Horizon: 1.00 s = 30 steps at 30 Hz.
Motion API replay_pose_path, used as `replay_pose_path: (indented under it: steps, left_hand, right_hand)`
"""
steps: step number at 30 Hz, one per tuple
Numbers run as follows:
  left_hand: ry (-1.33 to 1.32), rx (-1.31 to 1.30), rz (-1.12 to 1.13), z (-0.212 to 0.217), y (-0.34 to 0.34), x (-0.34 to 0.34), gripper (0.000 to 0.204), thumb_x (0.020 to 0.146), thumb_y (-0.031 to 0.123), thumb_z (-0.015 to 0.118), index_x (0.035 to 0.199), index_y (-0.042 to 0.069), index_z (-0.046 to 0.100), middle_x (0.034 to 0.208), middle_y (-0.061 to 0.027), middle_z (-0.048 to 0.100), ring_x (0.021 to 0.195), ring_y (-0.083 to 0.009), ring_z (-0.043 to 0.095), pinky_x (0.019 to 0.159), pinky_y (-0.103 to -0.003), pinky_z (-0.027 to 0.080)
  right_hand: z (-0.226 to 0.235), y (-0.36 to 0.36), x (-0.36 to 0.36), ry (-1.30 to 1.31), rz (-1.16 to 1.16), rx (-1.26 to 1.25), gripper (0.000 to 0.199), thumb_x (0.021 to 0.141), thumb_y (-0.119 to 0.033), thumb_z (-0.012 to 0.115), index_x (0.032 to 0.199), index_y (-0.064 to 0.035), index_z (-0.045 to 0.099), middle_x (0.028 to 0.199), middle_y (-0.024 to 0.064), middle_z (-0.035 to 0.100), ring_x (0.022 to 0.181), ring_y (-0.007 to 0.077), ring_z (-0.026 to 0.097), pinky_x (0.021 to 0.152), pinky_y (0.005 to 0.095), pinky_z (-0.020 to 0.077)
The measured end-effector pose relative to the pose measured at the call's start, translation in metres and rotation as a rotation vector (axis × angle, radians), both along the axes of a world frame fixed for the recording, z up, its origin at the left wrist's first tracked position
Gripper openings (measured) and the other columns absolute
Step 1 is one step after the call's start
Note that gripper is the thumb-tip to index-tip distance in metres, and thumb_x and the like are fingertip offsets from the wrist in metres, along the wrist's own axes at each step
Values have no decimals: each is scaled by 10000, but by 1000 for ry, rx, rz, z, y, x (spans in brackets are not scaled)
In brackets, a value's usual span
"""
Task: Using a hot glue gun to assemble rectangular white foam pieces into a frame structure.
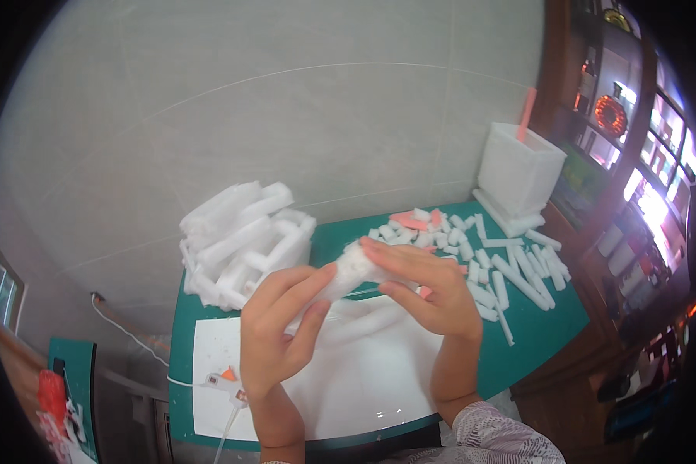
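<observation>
A: Where is the foam piece (353, 267) found, and how is it lying?

B: It is held up between both hands, above the white sheet (348, 387) that covers the near part of the green table (533, 329). Its long axis is seen to run from lower left to upper right, roughly across the body, with the upper end tipped toward the far side.

A: How is it gripped?

B: The left hand (274, 332) is closed on the lower left end, thumb on top and fingers curled beneath. The right hand (425, 290) is laid over the upper right end, its fingers stretched along the top and the thumb tucked under. So both hands are grasping the one piece; neither is released.

A: Which hand is nearer the middle of it?

B: The right, it would seem; more of the piece is covered by its fingers. The exact middle is hidden, so that is given only as a judgement.

A: And what is set around?

B: A heap of long foam bars (240, 240) is piled to the left behind the hands. Short cut foam bits (479, 259) are scattered to the right, and a white foam box (518, 170) stands at the far right corner. A glue gun (224, 379) is lying just left of the left wrist.
</observation>
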State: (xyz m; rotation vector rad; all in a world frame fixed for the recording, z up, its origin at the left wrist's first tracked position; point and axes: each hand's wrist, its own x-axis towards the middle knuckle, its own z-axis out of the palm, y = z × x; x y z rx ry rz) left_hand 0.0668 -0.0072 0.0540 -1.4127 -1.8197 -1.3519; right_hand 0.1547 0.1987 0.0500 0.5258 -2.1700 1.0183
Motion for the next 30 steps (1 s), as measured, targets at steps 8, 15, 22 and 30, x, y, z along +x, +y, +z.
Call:
replay_pose_path:
  steps: [8, 15, 22, 30]
  left_hand:
    - [-18, 5, 20, -3, -3, -2, 382, 755, -43, 674, 1129, 33, 674, 956, -140, 655, 830, -288, 622, 725, -334, 497]
    - [3, 8, 22, -4, 0, -2, 375, 764, -40, 670, 1134, 25, 668, 945, -139, 653, 816, -290, 619, 715, -339, 495]
    - [-34, -28, 21, -4, 0, -2, 361, 765, -58, 653, 1119, 10, 668, 989, -158, 666, 865, -269, 648, 750, -306, 510]
    - [-25, -3, -3, -6, 6, -4, 359, 769, -34, 666, 1123, 22, 668, 942, -148, 654, 824, -295, 625, 725, -333, 495]
  right_hand:
    - [1, -3, -3, -29, -13, 20, 452, 845, 3, 604, 1295, -30, 579, 1324, 142, 582, 1139, 286, 604, 936, 330, 473]
    - [3, -3, -1, -40, -28, 16, 454, 839, 6, 603, 1292, -28, 582, 1322, 141, 584, 1102, 277, 620, 912, 322, 480]
    - [1, -3, -3, -26, -40, -13, 438, 840, -16, 608, 1278, -23, 591, 1299, 145, 601, 1082, 273, 626, 924, 327, 471]
    - [2, 0, -1, -13, -54, -17, 406, 845, -37, 614, 1251, -24, 610, 1263, 148, 622, 1064, 277, 632, 923, 340, 471]
